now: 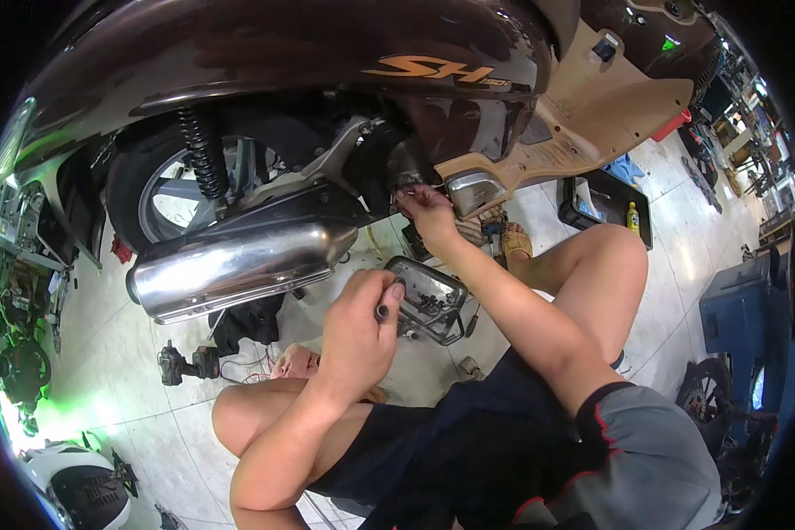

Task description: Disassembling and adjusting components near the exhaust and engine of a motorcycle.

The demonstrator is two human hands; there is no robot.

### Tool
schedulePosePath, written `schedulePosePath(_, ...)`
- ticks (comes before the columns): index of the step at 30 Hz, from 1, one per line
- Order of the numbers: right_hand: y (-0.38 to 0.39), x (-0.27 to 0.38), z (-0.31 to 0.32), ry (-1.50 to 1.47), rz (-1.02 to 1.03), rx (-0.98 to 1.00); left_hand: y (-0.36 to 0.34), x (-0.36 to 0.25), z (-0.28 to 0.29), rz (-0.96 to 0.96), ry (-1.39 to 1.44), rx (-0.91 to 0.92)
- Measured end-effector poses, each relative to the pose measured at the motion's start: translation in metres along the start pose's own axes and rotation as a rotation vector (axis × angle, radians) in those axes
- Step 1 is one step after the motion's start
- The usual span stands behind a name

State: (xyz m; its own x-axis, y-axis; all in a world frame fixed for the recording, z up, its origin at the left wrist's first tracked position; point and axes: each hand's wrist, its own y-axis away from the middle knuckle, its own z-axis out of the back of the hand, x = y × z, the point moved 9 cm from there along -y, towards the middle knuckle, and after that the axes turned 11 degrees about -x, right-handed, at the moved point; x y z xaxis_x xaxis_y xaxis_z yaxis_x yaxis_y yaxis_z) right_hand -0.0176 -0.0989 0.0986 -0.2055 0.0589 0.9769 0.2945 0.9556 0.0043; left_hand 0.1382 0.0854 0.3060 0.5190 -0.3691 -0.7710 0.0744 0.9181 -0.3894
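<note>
A dark brown scooter (282,53) spans the top, with its engine area (406,163) exposed ahead of the silver exhaust muffler (247,256). My right hand (428,216) reaches up to the underside there, by the tan footboard (565,115). Its fingertips are pinched together at the engine's edge; whatever lies between them is too small to name. Lower and to the left, my left hand (359,327) is closed around a short dark cylindrical tool (381,312), whose round end pokes out of the fist. Just beyond that hand sits a metal tray (450,322) holding several dark bolts (431,302).
A cordless power tool (188,363) and black cloth (245,325) lie left on the tiled floor. A black bin (602,209) with a yellow bottle (633,217) stands right. The rear wheel (163,199) and shock absorber (201,152) are left. A blue cabinet (742,309) is far right.
</note>
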Motion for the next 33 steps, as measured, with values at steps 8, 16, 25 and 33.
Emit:
schedulePosePath(8,0.1,0.181,-0.055,-0.161,-0.221,0.462,-0.012,0.002,0.042,0.046,0.147,-0.192)
schedulePosePath(16,0.13,0.248,-0.067,-0.179,0.033,0.592,-0.006,-0.007,0.049,0.039,0.264,-0.237)
schedulePosePath(25,0.133,0.232,-0.057,-0.152,-0.049,0.596,-0.001,0.024,0.042,0.249,0.328,-0.358)
schedulePosePath(33,0.13,0.23,-0.054,0.102,-0.039,0.694,-0.009,0.022,0.037,0.24,0.431,-0.349)
